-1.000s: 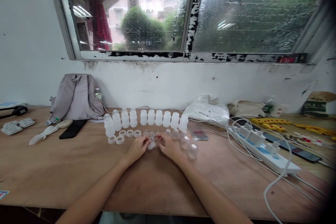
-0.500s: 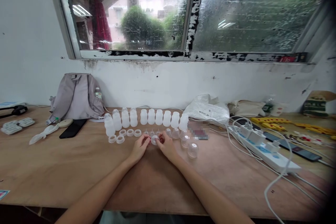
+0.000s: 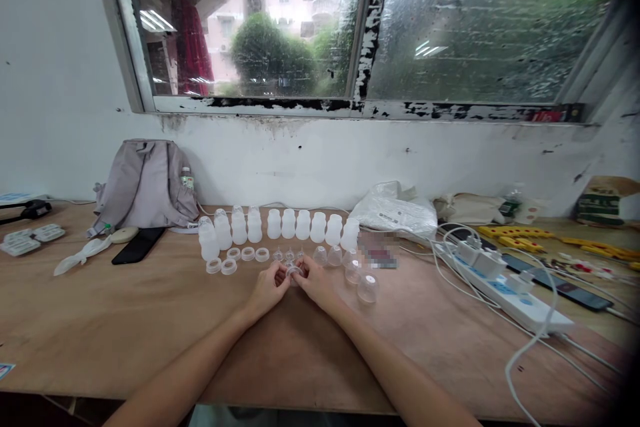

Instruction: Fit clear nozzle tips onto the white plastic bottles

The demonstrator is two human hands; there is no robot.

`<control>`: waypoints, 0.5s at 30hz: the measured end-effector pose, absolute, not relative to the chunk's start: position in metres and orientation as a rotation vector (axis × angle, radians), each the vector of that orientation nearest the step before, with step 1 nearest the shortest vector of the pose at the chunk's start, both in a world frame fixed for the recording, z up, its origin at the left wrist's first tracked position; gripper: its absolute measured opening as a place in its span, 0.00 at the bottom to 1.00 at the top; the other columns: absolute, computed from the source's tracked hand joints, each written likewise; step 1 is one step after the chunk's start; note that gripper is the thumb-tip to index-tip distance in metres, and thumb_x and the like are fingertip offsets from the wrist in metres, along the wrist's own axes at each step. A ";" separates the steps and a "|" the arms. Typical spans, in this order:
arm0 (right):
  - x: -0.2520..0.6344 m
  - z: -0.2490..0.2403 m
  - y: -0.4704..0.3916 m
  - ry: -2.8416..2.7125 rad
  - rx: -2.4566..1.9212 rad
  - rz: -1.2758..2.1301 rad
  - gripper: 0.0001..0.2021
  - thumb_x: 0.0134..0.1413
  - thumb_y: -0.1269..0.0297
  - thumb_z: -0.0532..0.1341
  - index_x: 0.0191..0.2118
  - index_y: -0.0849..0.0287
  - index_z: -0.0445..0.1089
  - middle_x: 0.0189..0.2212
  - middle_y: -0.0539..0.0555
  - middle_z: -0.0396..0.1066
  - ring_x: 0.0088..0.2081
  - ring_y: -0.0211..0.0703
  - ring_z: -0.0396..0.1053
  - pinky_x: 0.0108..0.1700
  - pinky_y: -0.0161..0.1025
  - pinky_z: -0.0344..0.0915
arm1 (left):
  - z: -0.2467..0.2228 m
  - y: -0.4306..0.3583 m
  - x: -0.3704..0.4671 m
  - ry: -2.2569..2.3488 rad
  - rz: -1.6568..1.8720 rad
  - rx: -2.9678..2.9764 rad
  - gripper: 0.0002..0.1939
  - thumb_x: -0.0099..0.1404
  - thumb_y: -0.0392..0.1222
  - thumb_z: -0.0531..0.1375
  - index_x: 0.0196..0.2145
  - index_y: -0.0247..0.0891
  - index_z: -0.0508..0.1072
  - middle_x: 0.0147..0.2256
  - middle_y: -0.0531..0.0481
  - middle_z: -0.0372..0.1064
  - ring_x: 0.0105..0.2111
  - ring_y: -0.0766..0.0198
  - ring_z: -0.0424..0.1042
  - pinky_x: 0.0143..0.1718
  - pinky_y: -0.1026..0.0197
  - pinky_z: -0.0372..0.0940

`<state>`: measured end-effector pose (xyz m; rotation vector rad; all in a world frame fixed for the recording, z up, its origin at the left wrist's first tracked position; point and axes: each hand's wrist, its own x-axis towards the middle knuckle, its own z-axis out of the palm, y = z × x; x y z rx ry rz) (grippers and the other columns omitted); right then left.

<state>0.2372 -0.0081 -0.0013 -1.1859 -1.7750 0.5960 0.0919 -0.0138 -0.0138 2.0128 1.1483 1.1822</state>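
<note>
My left hand [image 3: 271, 285] and my right hand [image 3: 313, 278] meet over the table, fingers closed from both sides on a translucent bottle collar ring [image 3: 294, 271]. A clear nipple seems to be at the ring, partly hidden by my fingers. Just beyond stand several clear bottle nipples [image 3: 290, 255]. Several loose collar rings [image 3: 229, 267] lie to the left of my hands. On the right, several clear dome caps [image 3: 367, 288] form a slanting line. Behind all these, a row of white baby bottles [image 3: 303, 225] stands upright; those at the left end [image 3: 239, 225] wear clear caps.
A grey backpack [image 3: 145, 187], a black phone [image 3: 139, 245] and a plastic wrapper [image 3: 83, 255] lie left. At right are a clear plastic bag [image 3: 395, 210], a power strip [image 3: 505, 290] with plugs and loose white cables, and yellow parts [image 3: 515, 233]. The table's front edge runs below my forearms.
Both hands have drawn slightly closer together and down, and the collar ring has tilted between the fingers. The bottles, loose rings and caps stay where they were.
</note>
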 end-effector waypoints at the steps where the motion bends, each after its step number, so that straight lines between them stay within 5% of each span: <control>1: 0.236 0.000 -0.009 -1.772 -1.197 0.606 0.02 0.39 0.71 0.55 0.25 0.59 0.60 0.17 0.44 0.57 0.21 0.34 0.55 0.25 0.32 0.51 | -0.014 -0.015 0.092 1.164 1.182 2.036 0.06 0.57 0.41 0.53 0.30 0.36 0.66 0.24 0.53 0.67 0.23 0.67 0.66 0.25 0.67 0.60; 15: 0.233 -0.008 -0.003 -1.672 -1.215 0.678 0.06 0.35 0.73 0.52 0.24 0.57 0.56 0.17 0.43 0.55 0.22 0.35 0.54 0.25 0.31 0.51 | -0.016 -0.020 0.092 1.201 1.163 2.371 0.02 0.59 0.37 0.51 0.31 0.38 0.61 0.26 0.53 0.65 0.25 0.66 0.65 0.27 0.65 0.59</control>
